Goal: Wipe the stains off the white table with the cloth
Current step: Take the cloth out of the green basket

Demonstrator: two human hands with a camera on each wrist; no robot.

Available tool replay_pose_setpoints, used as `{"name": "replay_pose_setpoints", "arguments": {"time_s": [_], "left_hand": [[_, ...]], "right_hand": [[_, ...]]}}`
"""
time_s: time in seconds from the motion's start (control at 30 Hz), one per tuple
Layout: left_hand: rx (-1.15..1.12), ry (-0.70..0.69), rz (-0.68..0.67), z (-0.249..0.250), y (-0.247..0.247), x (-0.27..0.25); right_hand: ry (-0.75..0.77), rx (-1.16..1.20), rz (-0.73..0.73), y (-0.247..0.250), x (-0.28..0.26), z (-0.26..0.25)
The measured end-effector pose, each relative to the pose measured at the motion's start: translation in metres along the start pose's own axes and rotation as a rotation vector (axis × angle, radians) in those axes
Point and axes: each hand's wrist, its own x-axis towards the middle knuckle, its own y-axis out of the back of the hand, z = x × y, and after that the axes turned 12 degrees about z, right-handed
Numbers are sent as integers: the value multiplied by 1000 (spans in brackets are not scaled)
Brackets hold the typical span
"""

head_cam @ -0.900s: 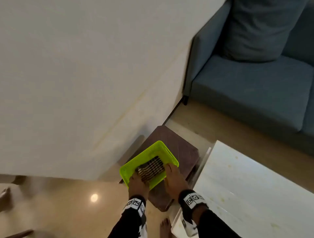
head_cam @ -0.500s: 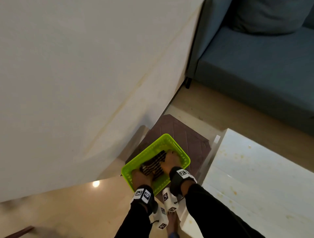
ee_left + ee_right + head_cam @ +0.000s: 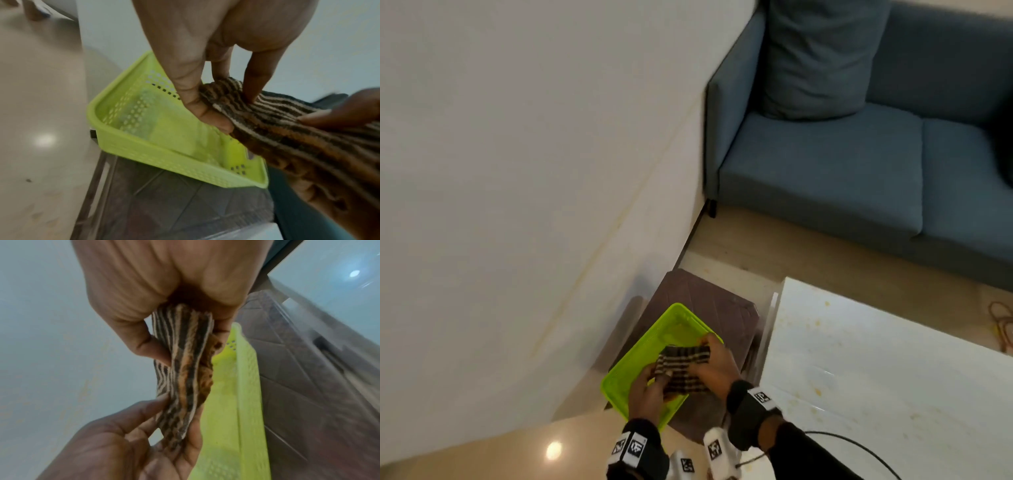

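Observation:
A brown and cream striped cloth (image 3: 683, 368) hangs above the lime green basket (image 3: 640, 356), stretched between both hands. My left hand (image 3: 650, 387) pinches its near end between thumb and fingers (image 3: 207, 113). My right hand (image 3: 717, 363) grips the far end, with the cloth (image 3: 185, 369) bunched in its curled fingers. The cloth (image 3: 287, 138) is clear of the basket (image 3: 164, 138). The white table (image 3: 876, 377) lies to the right, with yellowish stains (image 3: 818, 320) scattered over it.
The basket sits on a dark brown stool (image 3: 709, 301) between a white wall (image 3: 517, 171) and the table. A blue sofa (image 3: 842, 154) stands behind. A black cable (image 3: 859, 445) runs across the table's near part. An orange cord (image 3: 1000, 325) lies on the floor.
Both hands have lifted the cloth out of the basket, where it lay folded, and spread it between them. The head view has swung up and right.

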Motion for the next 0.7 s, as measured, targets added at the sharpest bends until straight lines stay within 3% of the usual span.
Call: {"name": "replay_pose_setpoints", "arguments": {"time_s": [0.2,0.33,0.5,0.7], "left_hand": [[46,-192,-212,-20,-35,-102],[47,-62,-274,-62,-63,-164],[135,-65,-226,-133,-98,-212],[277,-36,-342,-196,-131,-226]], "right_hand": [[-45,81,17,90,-76,75],[-163,134,17,131,-126,140],[-252,166,42,156,-172,225],[-379,353,83,156,-189,305]]}}
